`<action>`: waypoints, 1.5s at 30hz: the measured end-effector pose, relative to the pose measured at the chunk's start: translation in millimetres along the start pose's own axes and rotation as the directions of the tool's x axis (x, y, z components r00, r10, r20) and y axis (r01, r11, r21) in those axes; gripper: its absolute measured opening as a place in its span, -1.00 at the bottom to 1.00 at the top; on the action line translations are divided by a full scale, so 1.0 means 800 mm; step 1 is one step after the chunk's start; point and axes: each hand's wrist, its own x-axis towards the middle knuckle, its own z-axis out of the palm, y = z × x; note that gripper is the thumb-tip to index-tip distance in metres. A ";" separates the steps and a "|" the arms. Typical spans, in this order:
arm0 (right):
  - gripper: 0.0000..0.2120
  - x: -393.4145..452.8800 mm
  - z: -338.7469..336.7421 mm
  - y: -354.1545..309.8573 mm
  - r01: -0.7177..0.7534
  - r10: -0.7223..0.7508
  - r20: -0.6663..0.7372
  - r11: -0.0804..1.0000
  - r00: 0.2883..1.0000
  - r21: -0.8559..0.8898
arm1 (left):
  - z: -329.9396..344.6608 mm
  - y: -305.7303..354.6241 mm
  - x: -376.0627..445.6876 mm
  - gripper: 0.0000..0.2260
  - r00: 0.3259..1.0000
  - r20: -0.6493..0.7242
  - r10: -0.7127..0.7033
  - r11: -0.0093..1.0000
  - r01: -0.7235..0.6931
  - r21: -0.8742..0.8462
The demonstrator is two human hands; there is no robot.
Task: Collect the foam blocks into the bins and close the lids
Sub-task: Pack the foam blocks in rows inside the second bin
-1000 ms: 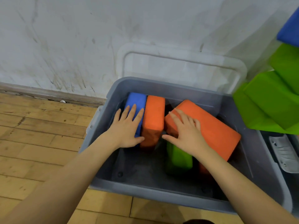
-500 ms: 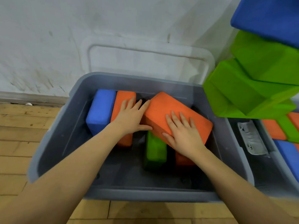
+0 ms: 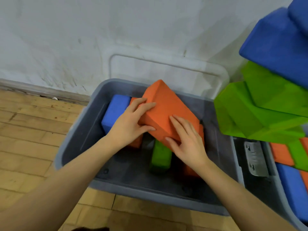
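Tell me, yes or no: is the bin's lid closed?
No, the lid leans against the wall behind the open grey bin.

i see even, soft indoor light, no glare. shadow pools inside the bin. right-edge blocks blurred; wide-angle bending at borders.
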 end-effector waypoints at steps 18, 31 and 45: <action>-0.29 0.043 -0.009 -0.178 0.297 -0.252 -0.218 0.931 0.943 0.210 | -0.182 0.061 -0.108 -0.42 0.958 -0.249 0.143 0.968 -0.082 0.238; -0.25 0.050 0.006 -0.181 0.107 -0.262 0.154 0.763 0.953 0.638 | -0.202 0.045 -0.147 -0.43 0.989 -0.139 0.057 0.969 -0.021 0.246; -0.56 0.038 0.057 -0.142 0.020 -0.228 0.256 0.781 0.939 0.624 | -0.130 0.017 -0.146 -0.46 0.875 -0.326 -0.358 0.889 0.426 0.168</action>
